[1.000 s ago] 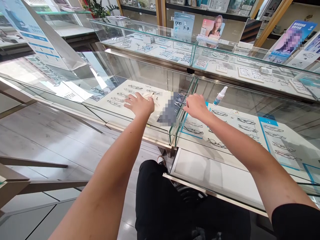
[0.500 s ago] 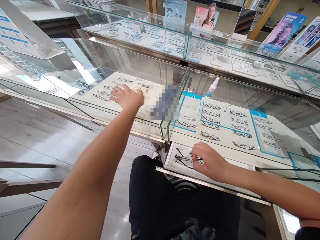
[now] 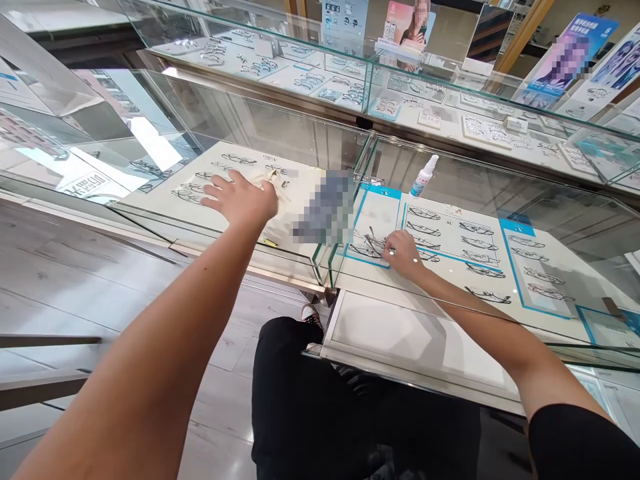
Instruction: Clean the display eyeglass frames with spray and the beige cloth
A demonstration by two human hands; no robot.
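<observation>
My right hand (image 3: 404, 253) is closed, fingers pinched on a pair of eyeglasses (image 3: 373, 239). It is at the left blue-bordered panel (image 3: 375, 205) of the glass display case, with the glasses at the panel's lower end. My left hand (image 3: 243, 200) lies over the left glass case, its fingers spread. A crumpled cream cloth (image 3: 285, 199) is by its thumb; whether the palm presses on the cloth is hidden. Rows of eyeglass frames (image 3: 239, 159) lie near the left fingers. Below the right forearm, the pulled-out white drawer (image 3: 385, 337) shows its bare bottom.
A white spray bottle (image 3: 424, 177) stands behind the panels. A pixelated grey-blue patch (image 3: 323, 207) lies beside the upright glass edge (image 3: 320, 263) between the cases. More eyeglasses (image 3: 475, 228) fill the right panels. A second glass counter (image 3: 367, 90) with advertising cards (image 3: 570, 60) runs behind.
My right hand has moved up and forward from the drawer to the left blue-bordered panel, carrying the eyeglasses. My left hand keeps its place over the left case. The view has shifted slightly.
</observation>
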